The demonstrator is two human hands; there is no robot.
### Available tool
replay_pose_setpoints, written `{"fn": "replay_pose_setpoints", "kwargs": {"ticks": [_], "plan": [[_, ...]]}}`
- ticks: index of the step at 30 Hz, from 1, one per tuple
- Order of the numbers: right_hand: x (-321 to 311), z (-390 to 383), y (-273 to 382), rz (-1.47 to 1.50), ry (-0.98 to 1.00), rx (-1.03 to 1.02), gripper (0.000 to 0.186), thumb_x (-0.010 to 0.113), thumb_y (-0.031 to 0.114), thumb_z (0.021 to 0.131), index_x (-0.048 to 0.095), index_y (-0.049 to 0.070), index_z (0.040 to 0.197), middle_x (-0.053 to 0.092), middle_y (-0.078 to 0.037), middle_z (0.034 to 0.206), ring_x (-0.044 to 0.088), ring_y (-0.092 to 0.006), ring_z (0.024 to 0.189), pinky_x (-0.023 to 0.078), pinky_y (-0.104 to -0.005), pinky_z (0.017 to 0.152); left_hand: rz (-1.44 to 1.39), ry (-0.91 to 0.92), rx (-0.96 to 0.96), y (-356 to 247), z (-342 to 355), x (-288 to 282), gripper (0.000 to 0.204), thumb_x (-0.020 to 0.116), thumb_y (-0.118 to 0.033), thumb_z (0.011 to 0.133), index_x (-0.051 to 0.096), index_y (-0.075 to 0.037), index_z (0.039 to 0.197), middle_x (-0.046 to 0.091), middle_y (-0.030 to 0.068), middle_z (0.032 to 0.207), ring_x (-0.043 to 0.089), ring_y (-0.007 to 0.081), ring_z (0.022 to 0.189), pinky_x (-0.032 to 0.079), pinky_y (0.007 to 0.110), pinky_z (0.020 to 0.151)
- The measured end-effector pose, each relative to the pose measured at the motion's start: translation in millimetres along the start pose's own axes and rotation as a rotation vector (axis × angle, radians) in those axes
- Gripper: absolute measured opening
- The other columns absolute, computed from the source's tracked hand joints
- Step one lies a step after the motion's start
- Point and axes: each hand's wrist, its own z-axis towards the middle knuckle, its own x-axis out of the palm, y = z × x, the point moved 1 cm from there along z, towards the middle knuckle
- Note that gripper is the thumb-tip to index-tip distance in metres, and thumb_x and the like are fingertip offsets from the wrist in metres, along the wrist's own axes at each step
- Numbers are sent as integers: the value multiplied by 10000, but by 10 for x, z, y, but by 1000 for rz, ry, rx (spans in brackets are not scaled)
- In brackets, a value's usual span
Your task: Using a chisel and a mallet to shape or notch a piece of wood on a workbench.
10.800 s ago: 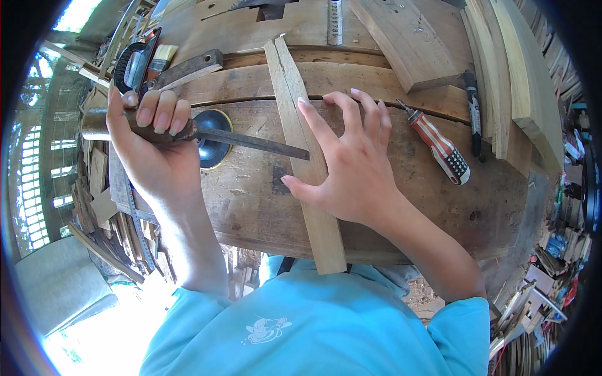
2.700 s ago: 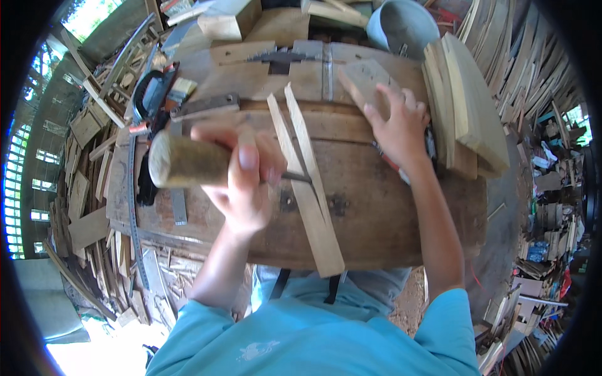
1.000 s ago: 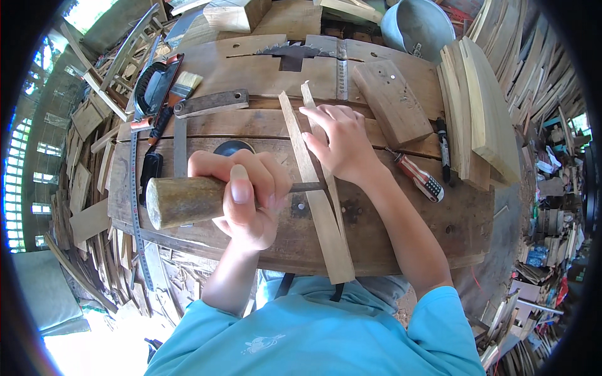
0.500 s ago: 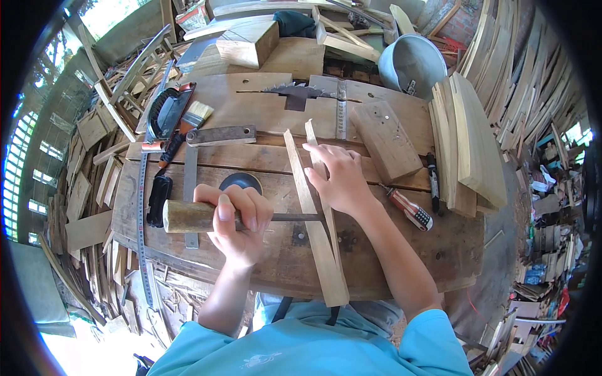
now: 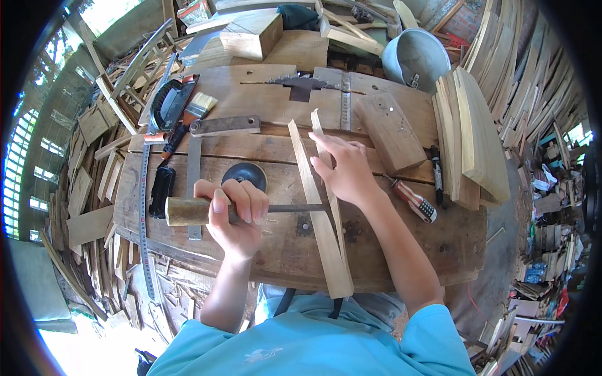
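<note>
My left hand [image 5: 237,216] is closed around the thick wooden handle of a chisel-like tool [image 5: 188,211]. Its narrow dark metal shaft points right, and the far end sits at the split between two lengths of light wood. The wider left piece [image 5: 325,241] reaches over the bench's front edge. A thinner strip [image 5: 334,213] leans away from it at the far end, and the two meet near the front. My right hand [image 5: 345,166] lies over the thin strip, thumb and index finger across it; the other fingers curl, partly hidden. The tool's tip is hard to make out.
A saw blade [image 5: 304,81] pokes through the wooden bench [image 5: 276,250]. Around it lie a wood block [image 5: 389,135], a screwdriver [image 5: 415,202], a black round disc [image 5: 251,174], a brush [image 5: 199,106] and a tape measure strip [image 5: 143,213]. Boards [image 5: 473,138] and a bucket [image 5: 417,59] stand at right.
The whole view has shifted slightly, so the bench appears a little higher. Both hands, the tool and the wood pieces keep nearly the same places relative to each other.
</note>
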Motion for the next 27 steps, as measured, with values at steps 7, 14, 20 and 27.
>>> {"fn": "replay_pose_setpoints", "kwargs": {"ticks": [7, 14, 20, 27], "plan": [[-17, 6, 6, 35, 3, -16, 509, 657, 257, 955, 570, 120, 1438, 634, -158, 1379, 593, -331, 1263, 342, -471, 1132, -35, 27, -11, 11, -4, -46, 233, 487, -242, 1071, 349, -134, 919, 451, 46, 674, 456, 164, 562, 400, 317, 516], [5, 13, -42, 56, -35, -46, 505, 669, 249, 950, 579, 117, 1430, 658, -182, 1330, 606, -354, 1241, 353, -471, 1126, -48, -14, -55, -6, -20, -69, 226, 450, -262, 1082, 345, -141, 922, 434, 40, 669, 446, 166, 581, 400, 329, 547], [-12, 19, -43, 57, -33, -48, 501, 686, 231, 941, 590, 115, 1419, 690, -216, 1241, 636, -382, 1187, 390, -471, 1102, -34, -4, -59, 9, -29, -91, 207, 426, -255, 1086, 342, -150, 928, 428, 34, 668, 438, 164, 587, 404, 334, 562], [32, 14, -74, 42, -64, -71, 500, 688, 237, 944, 590, 131, 1422, 695, -215, 1234, 643, -392, 1162, 396, -470, 1105, -58, -7, -50, 8, -43, -130, 220, 425, -259, 1086, 347, -152, 911, 423, 28, 683, 439, 160, 599, 420, 335, 585]]}}
